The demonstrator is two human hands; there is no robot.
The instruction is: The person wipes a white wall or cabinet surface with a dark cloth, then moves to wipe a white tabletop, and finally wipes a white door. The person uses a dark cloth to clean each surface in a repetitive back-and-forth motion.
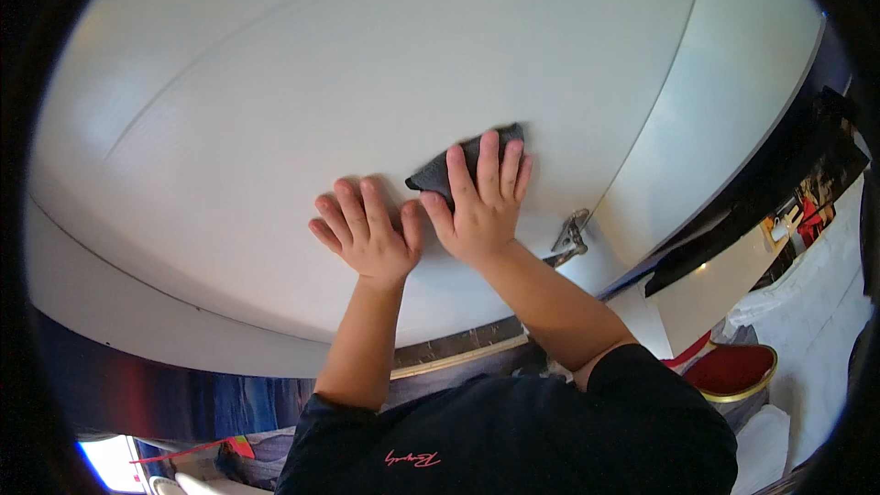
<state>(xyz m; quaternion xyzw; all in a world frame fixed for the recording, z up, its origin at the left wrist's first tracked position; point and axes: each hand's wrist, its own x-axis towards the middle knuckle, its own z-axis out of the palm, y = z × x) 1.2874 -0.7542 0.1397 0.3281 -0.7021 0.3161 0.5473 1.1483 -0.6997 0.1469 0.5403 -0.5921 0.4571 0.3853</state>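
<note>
A large white door (289, 89) fills most of the view, with a faint curved line across its upper left. My right hand (485, 199) lies flat over a folded dark grey cloth (433, 168) and presses it against the door's surface. Parts of the cloth are covered by the fingers. Just to the left, my left hand (371, 240) rests palm down on the bare door, fingers spread and nothing held. Its thumb is close to the thumb of my right hand. A metal door handle (572, 237) sits near the door's right edge, beside my right wrist.
White frame panels border the door at the right (735, 96) and lower left (172, 316). A glossy dark blue surface (220, 402) curves past the lower left. At the lower right are a red seat with a gold rim (732, 370) and a pale marble-like floor (818, 357).
</note>
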